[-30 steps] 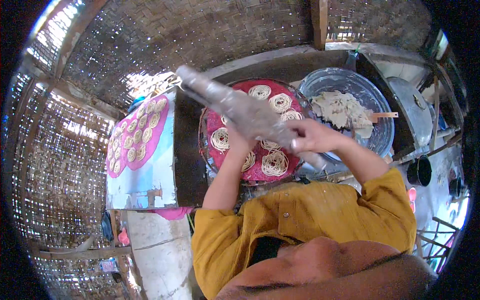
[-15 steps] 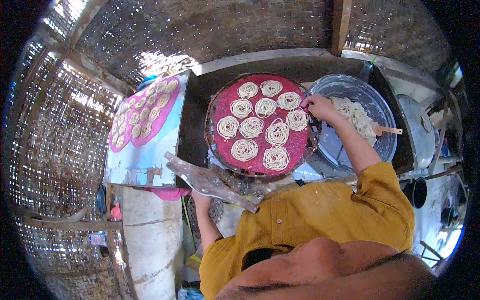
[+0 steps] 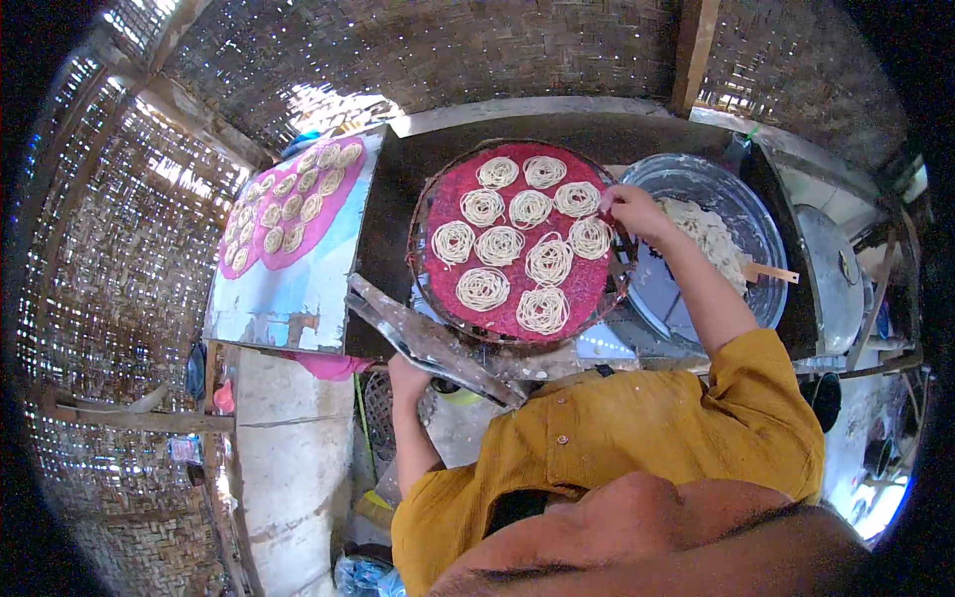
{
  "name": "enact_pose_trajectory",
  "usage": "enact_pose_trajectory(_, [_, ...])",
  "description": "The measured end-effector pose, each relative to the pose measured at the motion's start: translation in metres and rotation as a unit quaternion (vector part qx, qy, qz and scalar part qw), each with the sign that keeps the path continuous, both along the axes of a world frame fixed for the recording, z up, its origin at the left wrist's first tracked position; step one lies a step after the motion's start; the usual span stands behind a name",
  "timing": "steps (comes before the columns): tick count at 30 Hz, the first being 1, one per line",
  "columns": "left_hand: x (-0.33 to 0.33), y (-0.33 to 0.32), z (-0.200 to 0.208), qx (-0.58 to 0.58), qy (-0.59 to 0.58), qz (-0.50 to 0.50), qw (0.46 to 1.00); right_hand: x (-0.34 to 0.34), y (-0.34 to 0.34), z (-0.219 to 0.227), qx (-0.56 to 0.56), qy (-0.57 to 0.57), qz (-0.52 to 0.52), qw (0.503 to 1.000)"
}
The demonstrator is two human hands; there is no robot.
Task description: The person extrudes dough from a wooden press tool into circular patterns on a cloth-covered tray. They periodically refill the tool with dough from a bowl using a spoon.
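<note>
at the left end of the bench (image 3: 386, 229), a pale-blue board (image 3: 264, 308) carries a pink cloth (image 3: 275, 263) set with small coils (image 3: 292, 207). the upper end of my long floury tool (image 3: 423, 333) reaches the board's near right corner; i cannot tell if they touch, but a leftward swing could knock that corner and jolt the coils. my left hand (image 3: 407, 380) is closed round the tool's lower side, though most of its fingers are hidden from me. held one-handed, the tool could tip, since its other end slants down beside my shirt (image 3: 597, 408), in front of the bench's front edge. swung up carelessly, it could catch the near rim of the round tray (image 3: 414, 239). the tray sits mid-bench, its red cloth (image 3: 592, 284) bearing eleven noodle coils (image 3: 498, 247); those nearest each other could merge if it is bumped. my right hand (image 3: 642, 214) is at the tray's right edge, thumb and fingertip close together; i cannot tell whether they clamp rim or cloth. too hard a tug could ruck the cloth and stretch the coil just beside. farther right is the basin (image 3: 741, 184) of dough (image 3: 711, 229); my forearm crosses above it and could brush the dough.
</note>
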State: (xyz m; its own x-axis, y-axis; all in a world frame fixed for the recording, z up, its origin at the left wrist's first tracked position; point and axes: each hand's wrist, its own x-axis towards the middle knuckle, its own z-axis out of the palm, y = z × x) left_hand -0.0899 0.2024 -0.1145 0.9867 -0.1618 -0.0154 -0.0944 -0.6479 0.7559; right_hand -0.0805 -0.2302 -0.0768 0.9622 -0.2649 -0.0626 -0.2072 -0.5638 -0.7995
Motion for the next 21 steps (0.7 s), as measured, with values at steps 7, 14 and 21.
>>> enact_pose_trajectory(7, [0.005,-0.001,-0.039,0.219,0.059,-0.043,0.973,-0.028,0.006,0.012,-0.024,-0.096,0.047,0.994])
enact_pose_trajectory(14, [0.030,-0.028,-0.058,0.317,0.143,-0.087,0.934,-0.008,0.039,0.015,-0.200,-0.131,0.126,0.963])
enact_pose_trajectory(21, [0.050,-0.052,-0.071,0.310,0.138,-0.062,0.939,0.019,0.059,0.003,-0.275,-0.061,0.152,0.947])
